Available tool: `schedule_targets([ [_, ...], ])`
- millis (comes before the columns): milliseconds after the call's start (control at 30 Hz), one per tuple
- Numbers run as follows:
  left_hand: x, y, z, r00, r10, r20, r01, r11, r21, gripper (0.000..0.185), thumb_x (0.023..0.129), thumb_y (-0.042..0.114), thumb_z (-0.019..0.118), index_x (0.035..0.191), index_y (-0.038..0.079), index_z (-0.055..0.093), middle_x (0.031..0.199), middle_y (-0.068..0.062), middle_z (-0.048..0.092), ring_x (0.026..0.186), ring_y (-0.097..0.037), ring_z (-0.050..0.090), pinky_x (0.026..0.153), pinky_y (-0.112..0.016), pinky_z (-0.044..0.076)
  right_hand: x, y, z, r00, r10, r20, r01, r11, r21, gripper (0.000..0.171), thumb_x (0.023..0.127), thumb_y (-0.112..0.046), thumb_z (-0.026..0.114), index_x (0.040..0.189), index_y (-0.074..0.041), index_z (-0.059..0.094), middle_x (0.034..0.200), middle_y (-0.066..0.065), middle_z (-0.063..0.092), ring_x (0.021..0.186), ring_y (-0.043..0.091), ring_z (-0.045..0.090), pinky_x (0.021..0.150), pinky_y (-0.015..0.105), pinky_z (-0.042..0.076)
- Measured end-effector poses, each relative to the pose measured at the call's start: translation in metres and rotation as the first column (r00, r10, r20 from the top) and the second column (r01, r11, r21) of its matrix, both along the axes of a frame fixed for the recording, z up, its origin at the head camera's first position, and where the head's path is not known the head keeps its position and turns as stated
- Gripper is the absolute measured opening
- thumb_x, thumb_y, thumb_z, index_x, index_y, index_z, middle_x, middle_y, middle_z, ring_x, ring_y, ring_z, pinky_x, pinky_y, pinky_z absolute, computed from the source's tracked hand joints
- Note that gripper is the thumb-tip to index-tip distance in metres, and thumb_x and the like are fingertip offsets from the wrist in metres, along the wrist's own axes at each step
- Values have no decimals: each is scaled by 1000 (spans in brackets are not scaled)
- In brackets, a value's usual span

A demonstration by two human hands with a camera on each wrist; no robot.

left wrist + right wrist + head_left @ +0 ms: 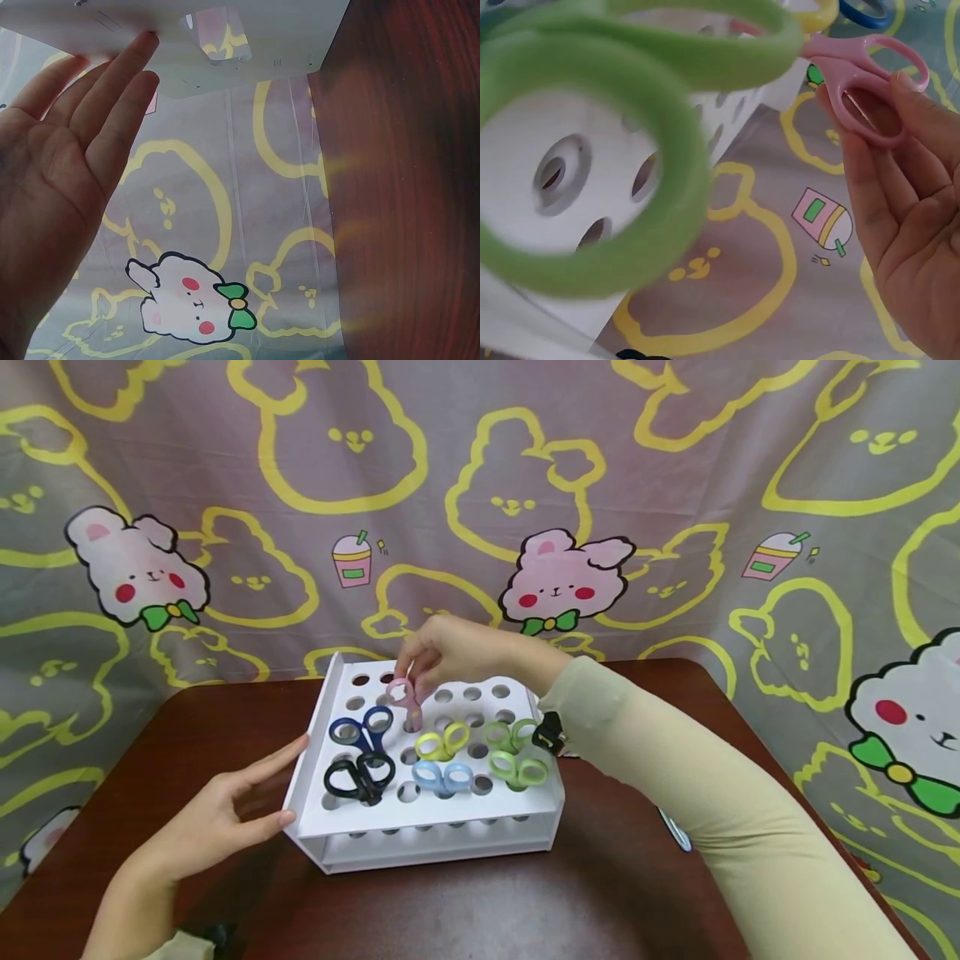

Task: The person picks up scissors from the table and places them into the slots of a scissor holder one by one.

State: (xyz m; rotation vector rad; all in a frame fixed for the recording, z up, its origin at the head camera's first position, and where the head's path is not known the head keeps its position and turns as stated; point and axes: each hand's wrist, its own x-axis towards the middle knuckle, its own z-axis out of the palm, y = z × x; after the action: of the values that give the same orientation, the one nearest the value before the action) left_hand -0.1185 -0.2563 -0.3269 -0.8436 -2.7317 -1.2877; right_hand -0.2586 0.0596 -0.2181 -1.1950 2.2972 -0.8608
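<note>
A white rack (450, 839) with rows of round holes stands on the dark wooden table (525, 902). Several scissors stand blade-down in it: dark blue (363, 729), black (360, 777), yellow (442, 743), light blue (442, 775) and two green pairs (517, 752). My right hand (442, 652) pinches the handles of pink scissors (405, 697) over a hole near the rack's back. The right wrist view shows the pink scissors (862, 71) in my fingers, behind a blurred green handle (592, 150). My left hand (225, 810) rests open, fingertips touching the rack's left side (225, 60).
A cloth backdrop (480, 510) printed with yellow and pink bunnies hangs behind the table and drapes down both sides. A small object (675, 831) lies on the table under my right forearm. A black wrist device (550, 732) hangs near the rack's right edge.
</note>
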Motion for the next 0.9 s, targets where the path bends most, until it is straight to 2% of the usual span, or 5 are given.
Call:
schedule_targets([
  [200, 0, -1, -1, 1000, -19, -8, 19, 1000, 17, 80, 84, 1, 75, 154, 12, 38, 151, 25, 40, 122, 13, 50, 83, -15, 54, -1, 4, -6, 998, 56, 10, -56, 998, 29, 25, 89, 0, 70, 114, -2, 73, 105, 8, 77, 98, 13, 72, 87, 24, 56],
  [333, -1, -1, -2, 1000, -22, -13, 22, 1000, 20, 80, 84, 0, 75, 154, 12, 38, 151, 24, 40, 123, 13, 49, 83, -14, 53, -2, 7, -10, 997, 81, 10, -81, 996, 20, 25, 90, 1, 69, 114, -1, 73, 106, 9, 76, 97, 14, 72, 88, 23, 56],
  [500, -1, -1, -1, 1000, -17, -5, 17, 1000, 9, 80, 85, 2, 75, 154, 13, 37, 152, 25, 39, 123, 14, 48, 84, -14, 52, -2, 8, -10, 996, 86, -22, -85, 996, 16, 25, 89, 2, 69, 113, -2, 74, 107, 9, 76, 97, 14, 72, 87, 23, 56],
  [900, 0, -1, -1, 1000, -19, 9, 19, 1000, 7, 80, 85, 2, 75, 155, 14, 36, 152, 27, 38, 124, 15, 47, 85, -15, 53, 3, 1, -6, 993, 99, -64, -94, 992, 85, 24, 89, 2, 69, 113, -3, 75, 107, 7, 77, 98, 11, 72, 87, 18, 55],
])
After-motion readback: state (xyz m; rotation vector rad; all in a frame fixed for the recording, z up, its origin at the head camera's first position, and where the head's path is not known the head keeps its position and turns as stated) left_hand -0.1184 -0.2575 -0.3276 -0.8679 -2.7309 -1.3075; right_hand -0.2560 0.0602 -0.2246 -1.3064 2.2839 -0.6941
